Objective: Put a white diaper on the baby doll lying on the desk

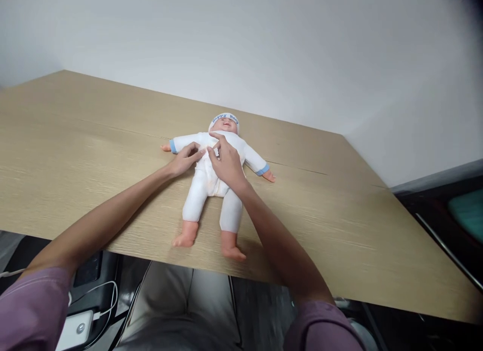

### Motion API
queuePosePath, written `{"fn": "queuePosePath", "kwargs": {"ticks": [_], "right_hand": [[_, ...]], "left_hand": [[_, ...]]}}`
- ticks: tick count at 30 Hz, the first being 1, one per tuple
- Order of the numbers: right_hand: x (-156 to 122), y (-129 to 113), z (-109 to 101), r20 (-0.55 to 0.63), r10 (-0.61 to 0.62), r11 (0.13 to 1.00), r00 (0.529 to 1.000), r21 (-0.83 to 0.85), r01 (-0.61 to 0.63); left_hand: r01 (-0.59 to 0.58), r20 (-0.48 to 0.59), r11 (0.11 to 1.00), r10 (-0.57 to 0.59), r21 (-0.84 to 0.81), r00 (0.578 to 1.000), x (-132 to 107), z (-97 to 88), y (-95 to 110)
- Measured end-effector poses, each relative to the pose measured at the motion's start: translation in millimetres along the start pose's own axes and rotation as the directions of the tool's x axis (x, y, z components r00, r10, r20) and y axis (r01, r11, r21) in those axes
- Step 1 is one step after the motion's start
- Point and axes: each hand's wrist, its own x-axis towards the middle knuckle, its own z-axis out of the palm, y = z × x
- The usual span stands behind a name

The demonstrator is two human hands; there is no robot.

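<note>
A baby doll [194,205] in a white outfit with blue cuffs lies face up, its feet toward me. It wears a white cap [224,118] with blue lettering. Around its hips and belly is a white diaper [216,186]. My left hand [186,159] is closed at the left side of the doll's belly, thumb and fingers at the diaper's upper edge. Over the belly's middle, my right hand [229,163] pinches a small white part of the diaper between thumb and fingers, its index finger pointing toward the doll's chin. The hands partly cover the diaper's front.
The doll lies on a wooden table [113,139] with a white wall [226,49] behind it. Below the near edge are my lap, a white device [75,330] with a cable on a black surface at left, and a dark object [445,230] beyond the right edge.
</note>
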Motion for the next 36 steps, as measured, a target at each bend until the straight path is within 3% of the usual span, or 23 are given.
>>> {"fn": "queuePosePath", "kwargs": {"ticks": [3, 7, 9, 11, 13, 14, 16, 17, 19, 21, 22, 24, 31, 36], "right_hand": [[1, 0, 1, -0.058, 0.004, 1.000, 0.998, 0.002, -0.003], [2, -6, -1, -0.172, 0.057, 0.998, 0.983, 0.012, -0.056], [-1, -13, -7, -0.209, 0.091, 0.996, 0.974, 0.026, -0.087], [-10, -23, -17, -0.225, 0.103, 0.995, 0.969, 0.040, -0.096], [-28, -35, -30, -0.222, 0.094, 0.995, 0.970, 0.059, -0.083], [-39, -41, -38, -0.213, 0.084, 0.995, 0.974, 0.076, -0.070], [-67, -52, -52, -0.167, 0.058, 0.991, 0.984, 0.128, -0.036], [-82, -56, -58, -0.126, 0.041, 0.987, 0.991, 0.158, -0.021], [-109, -59, -65, -0.005, -0.002, 0.981, 1.000, 0.195, 0.003], [-130, -56, -68, 0.112, -0.025, 0.987, 0.993, 0.161, 0.007], [-137, -52, -67, 0.150, -0.024, 0.993, 0.988, 0.117, 0.006], [-144, -42, -65, 0.174, -0.001, 1.000, 0.985, 0.009, -0.001], [-131, -26, -53, 0.088, 0.123, 0.972, 0.989, -0.211, -0.102], [-126, -30, -41, 0.055, 0.120, 0.962, 0.991, -0.253, -0.102]], "left_hand": [[0.011, 0.057, 0.999, -0.008, -0.052, 0.998, 6, -2.3, -2], [0.026, 0.011, 1.000, -0.026, -0.006, 1.000, 6, -0.6, -1], [0.055, -0.074, 0.997, -0.051, 0.053, 0.996, 2, 2.9, 3], [0.046, -0.233, 0.986, -0.008, 0.158, 0.972, -6, 8.5, 13], [-0.027, -0.380, 0.951, 0.148, 0.307, 0.913, -20, 15.9, 30], [-0.077, -0.403, 0.922, 0.240, 0.379, 0.883, -29, 20.1, 41], [-0.178, -0.338, 0.863, 0.364, 0.473, 0.868, -50, 28.4, 64], [-0.218, -0.251, 0.842, 0.378, 0.494, 0.891, -61, 32.1, 74], [-0.271, -0.010, 0.805, 0.325, 0.528, 0.946, -81, 37.8, 86], [-0.294, 0.203, 0.766, 0.215, 0.572, 0.955, -97, 40.0, 88], [-0.295, 0.259, 0.751, 0.169, 0.591, 0.951, -102, 39.9, 86], [-0.262, 0.256, 0.746, 0.126, 0.612, 0.958, -106, 37.9, 78], [-0.039, 0.015, 0.865, 0.037, 0.499, 0.999, -97, 37.0, 57], [-0.041, 0.031, 0.844, 0.029, 0.534, 0.999, -93, 38.1, 55]]}}
